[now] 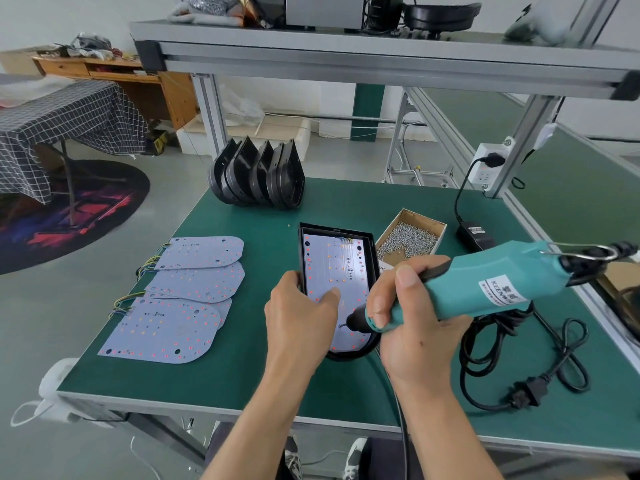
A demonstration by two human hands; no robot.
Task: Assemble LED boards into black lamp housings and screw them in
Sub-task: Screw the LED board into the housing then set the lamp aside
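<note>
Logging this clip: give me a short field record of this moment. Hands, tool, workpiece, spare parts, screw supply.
left hand: holds the near left edge of the black housing, thumb resting on the LED board seated inside it
right hand: grips the teal electric screwdriver
tool tip: angled down at the board's near end; contact with a screw cannot be told
spare boards: overlapping on the green table, left of the housing
empty housings: stacked on edge at the far side
screw box: open, right of the housing

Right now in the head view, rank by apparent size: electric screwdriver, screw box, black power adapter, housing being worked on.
1. Electric screwdriver, though nearness to the camera inflates it
2. Housing being worked on, close in size, partly hidden by the hands
3. Screw box
4. Black power adapter
</note>
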